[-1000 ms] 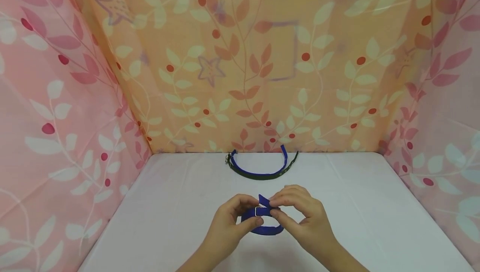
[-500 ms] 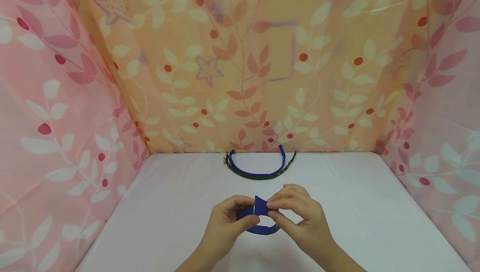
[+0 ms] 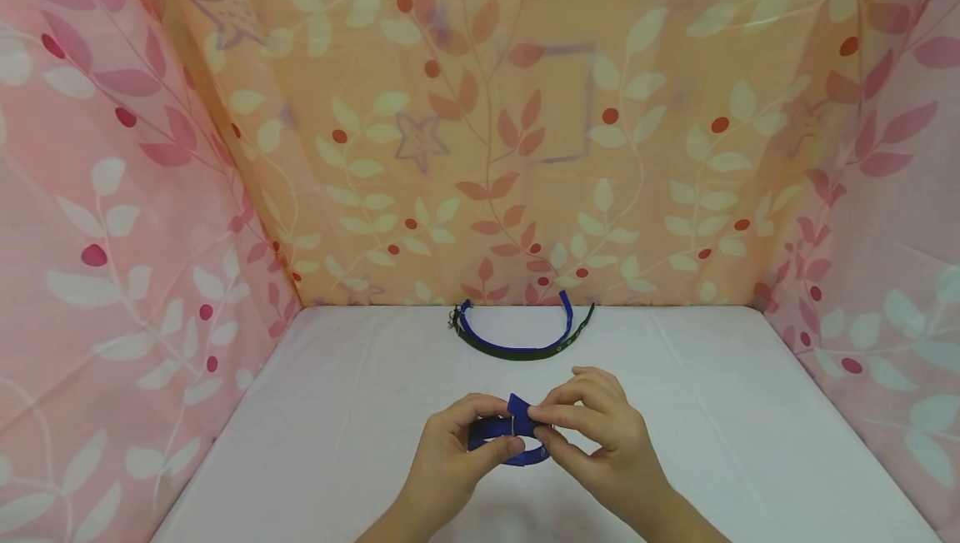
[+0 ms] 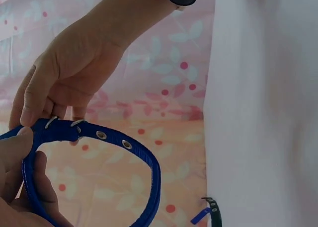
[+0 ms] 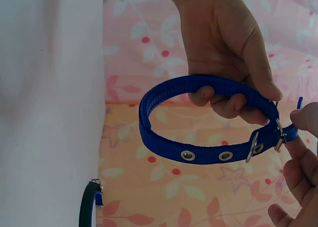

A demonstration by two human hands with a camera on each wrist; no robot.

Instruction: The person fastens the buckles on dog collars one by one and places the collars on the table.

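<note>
A blue pet collar is looped into a ring in front of me, held above the white table. My left hand grips the band beside the metal buckle, thumb on the near side and fingers inside the loop. With thumb and fingertips, my right hand pinches the strap's free end at the buckle. Metal eyelets run along the band in the right wrist view, and a metal ring hangs close to the buckle. The right fingertips partly hide the strap end.
Farther back on the white table lies a dark green collar with a blue strap curved inside it. Patterned cloth hangs along the back and both sides of the table.
The strap's free end, which stood up behind the buckle, has folded over in front of it. The collar loop has shifted slightly left and tilted. The collars at the back lie as before.
</note>
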